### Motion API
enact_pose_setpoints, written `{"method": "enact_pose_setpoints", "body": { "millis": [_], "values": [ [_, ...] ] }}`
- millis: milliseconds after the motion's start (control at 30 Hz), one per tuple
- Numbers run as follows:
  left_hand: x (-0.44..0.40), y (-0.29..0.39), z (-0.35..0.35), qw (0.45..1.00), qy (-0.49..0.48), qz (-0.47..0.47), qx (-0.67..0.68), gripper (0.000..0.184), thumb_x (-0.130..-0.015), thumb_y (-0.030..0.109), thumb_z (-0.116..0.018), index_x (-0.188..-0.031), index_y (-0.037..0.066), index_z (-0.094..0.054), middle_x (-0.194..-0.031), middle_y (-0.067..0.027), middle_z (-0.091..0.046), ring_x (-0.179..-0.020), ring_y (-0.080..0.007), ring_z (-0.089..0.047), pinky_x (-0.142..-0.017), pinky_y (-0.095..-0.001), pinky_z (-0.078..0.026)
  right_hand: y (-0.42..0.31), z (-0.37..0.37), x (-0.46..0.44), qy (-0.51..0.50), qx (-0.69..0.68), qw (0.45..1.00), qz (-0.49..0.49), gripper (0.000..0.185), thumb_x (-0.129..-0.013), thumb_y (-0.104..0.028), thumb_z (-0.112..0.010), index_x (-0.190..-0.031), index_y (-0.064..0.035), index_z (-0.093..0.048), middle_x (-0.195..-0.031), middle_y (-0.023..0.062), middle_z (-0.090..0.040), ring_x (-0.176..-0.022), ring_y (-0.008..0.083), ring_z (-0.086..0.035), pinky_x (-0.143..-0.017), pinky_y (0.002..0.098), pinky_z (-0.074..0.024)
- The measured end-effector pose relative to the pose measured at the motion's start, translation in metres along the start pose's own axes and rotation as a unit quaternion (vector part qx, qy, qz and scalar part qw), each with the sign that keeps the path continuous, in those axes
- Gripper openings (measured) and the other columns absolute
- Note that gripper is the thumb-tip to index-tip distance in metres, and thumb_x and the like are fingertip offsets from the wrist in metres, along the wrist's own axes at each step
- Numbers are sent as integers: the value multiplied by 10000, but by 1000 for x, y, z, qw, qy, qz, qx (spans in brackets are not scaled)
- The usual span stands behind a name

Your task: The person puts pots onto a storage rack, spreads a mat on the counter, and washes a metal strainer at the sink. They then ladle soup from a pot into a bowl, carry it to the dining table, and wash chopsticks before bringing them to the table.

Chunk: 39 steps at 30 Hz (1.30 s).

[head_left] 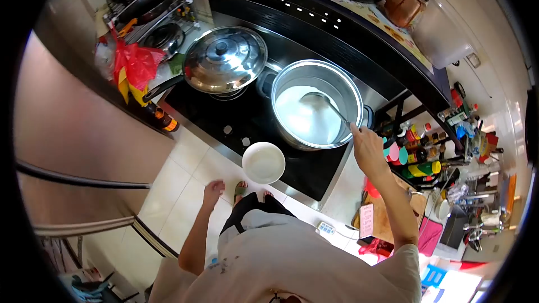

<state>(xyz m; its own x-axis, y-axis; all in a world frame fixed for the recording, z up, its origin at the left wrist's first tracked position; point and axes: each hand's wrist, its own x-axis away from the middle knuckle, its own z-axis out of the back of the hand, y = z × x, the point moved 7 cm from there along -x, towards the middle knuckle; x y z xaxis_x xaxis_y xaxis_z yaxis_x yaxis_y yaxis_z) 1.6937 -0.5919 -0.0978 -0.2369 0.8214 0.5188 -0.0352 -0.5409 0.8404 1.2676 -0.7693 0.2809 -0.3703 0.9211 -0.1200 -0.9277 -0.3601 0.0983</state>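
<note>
My right hand (pixel 368 145) is closed around the handle of a metal ladle (pixel 320 102) at the right rim of a large pot (pixel 286 129). The ladle's bowl lies in a whitish, cloudy liquid (pixel 303 115) inside the pot. A small white bowl (pixel 264 163) sits at the front edge of the black stove (pixel 224 113). To the left of the bowl and a little lower, my left hand (pixel 213 192) hangs in the air, loosely curled and open, with nothing visible in it. The bowl and this hand are apart.
A lidded frying pan (pixel 225 59) stands left of the pot, its handle pointing left. Overhead juts a range hood (pixel 314 17). Bottles (pixel 421 168) crowd the right counter beside a wooden cutting board (pixel 387 213). A fridge (pixel 95 123) is at left, near a red plastic bag (pixel 137 64).
</note>
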Motion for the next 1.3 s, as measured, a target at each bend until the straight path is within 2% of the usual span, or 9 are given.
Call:
{"method": "enact_pose_setpoints", "body": {
  "millis": [233, 333, 367, 467, 500, 600, 700, 900, 1300],
  "values": [
    [-99, 141, -71, 990, -130, -60, -5, 205, -928, 227, -545, -970, 35, -604, -848, -49, -644, -728, -127, -625, -579, -258, -500, -29, 46, 34, -51, -6, 997, -64, 353, -787, 31, -501, -1117, -50, -594, -769, 148, -565, -697, 328, -596, -559, 421, -460],
    [-124, 149, -84, 983, -122, -9, -139, 290, -914, 305, -566, -881, 20, -608, -719, -49, -627, -591, -126, -606, -468, -264, -470, -44, 61, 44, -66, -20, 994, -89, 356, -788, 30, -511, -1118, -55, -614, -791, 154, -591, -694, 326, -597, -582, 415, -468],
    [-129, 156, -85, 976, -107, -44, -182, 429, -879, 407, -590, -753, -3, -598, -632, -86, -611, -499, -162, -591, -412, -296, -446, -49, 65, 46, -73, -35, 992, -101, 363, -790, 23, -526, -1128, -68, -625, -824, 157, -614, -688, 324, -601, -585, 410, -476],
    [-140, 159, -92, 946, -137, -42, -292, 553, -856, 495, -573, -657, -20, -594, -582, -131, -604, -500, -213, -607, -458, -336, -470, -70, 75, 45, -112, -55, 983, -132, 370, -791, 26, -525, -1131, -80, -625, -821, 154, -613, -680, 320, -600, -573, 407, -476],
    [-145, 160, -96, 932, -140, -68, -329, 641, -832, 568, -545, -597, -25, -608, -540, -156, -596, -548, -266, -631, -546, -380, -495, -78, 78, 42, -93, -55, 986, -126, 382, -786, 32, -519, -1136, -84, -620, -800, 148, -601, -670, 316, -597, -561, 407, -476],
    [-159, 150, -103, 897, -129, -139, -400, 659, -826, 583, -529, -620, -33, -641, -515, -158, -593, -594, -298, -643, -652, -405, -506, -90, 64, 34, -77, -92, 982, -145, 410, -778, 42, -515, -1156, -88, -606, -771, 141, -582, -670, 312, -596, -563, 408, -478],
    [-139, 178, -99, 899, -174, -80, -394, 652, -812, 583, -545, -658, -41, -658, -607, -189, -631, -672, -331, -654, -703, -421, -504, -97, 43, 21, -69, -73, 982, -162, 456, -770, 53, -513, -1195, -100, -577, -797, 135, -577, -687, 312, -599, -577, 411, -483],
    [-151, 162, -100, 901, -155, -88, -396, 654, -785, 610, -569, -700, -32, -666, -750, -224, -654, -762, -359, -650, -704, -425, -502, -63, -1, -2, -29, -24, 983, -180, 468, -792, 51, -503, -1239, -86, -534, -851, 159, -578, -696, 336, -604, -591, 426, -487],
    [-144, 158, -96, 918, -101, -104, -369, 661, -777, 629, -572, -701, -20, -666, -700, -205, -646, -726, -374, -639, -657, -431, -495, 2, -16, 2, -102, -54, 966, -232, 446, -820, -92, -563, -1264, -81, -513, -821, 204, -626, -732, 356, -629, -628, 448, -495]
  ]
}}
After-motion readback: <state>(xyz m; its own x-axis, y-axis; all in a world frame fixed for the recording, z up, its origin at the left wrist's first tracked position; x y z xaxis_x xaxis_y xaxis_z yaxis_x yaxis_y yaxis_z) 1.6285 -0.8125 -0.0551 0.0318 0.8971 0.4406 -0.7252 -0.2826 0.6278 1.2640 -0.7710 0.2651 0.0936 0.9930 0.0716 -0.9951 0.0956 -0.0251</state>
